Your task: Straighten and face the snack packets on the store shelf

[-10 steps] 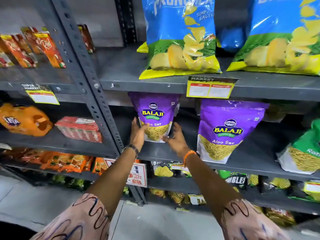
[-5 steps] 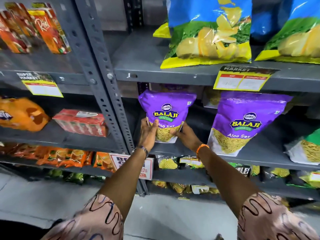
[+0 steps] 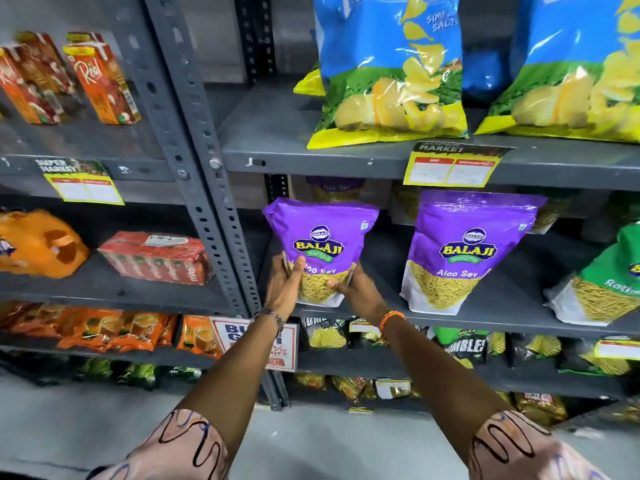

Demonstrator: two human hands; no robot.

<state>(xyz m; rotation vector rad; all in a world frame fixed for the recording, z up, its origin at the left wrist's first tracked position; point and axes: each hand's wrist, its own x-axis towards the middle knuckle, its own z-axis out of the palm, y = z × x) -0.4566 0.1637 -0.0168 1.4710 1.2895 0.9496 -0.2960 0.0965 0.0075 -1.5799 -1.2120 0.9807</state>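
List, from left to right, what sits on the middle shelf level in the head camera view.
Orange bag → red carton pack → purple Aloo Sev packet held by both hands → second purple Aloo Sev packet → green packet.

Purple Aloo Sev packet point(image 3: 320, 249) (yellow logo lettering), blue-green chip bag point(image 3: 391, 69), grey shelf point(image 3: 311, 161).

The purple Aloo Sev packet point(image 3: 320, 244) at the centre is showing smooth, glossy plastic film, with a clear window over the rough yellow strands. Its twin point(image 3: 464, 251) at three o'clock is gleaming the same way. The blue chip bags point(image 3: 391, 67) at twelve o'clock are catching glare on crinkled, shiny film. The shelf point(image 3: 311, 161) is looking like matt grey painted metal, its upright point(image 3: 204, 188) punched with holes. The yellow price tag point(image 3: 450, 168) is appearing as flat paper. Both patterned sleeves point(image 3: 180, 448) are reading as soft matt cloth.
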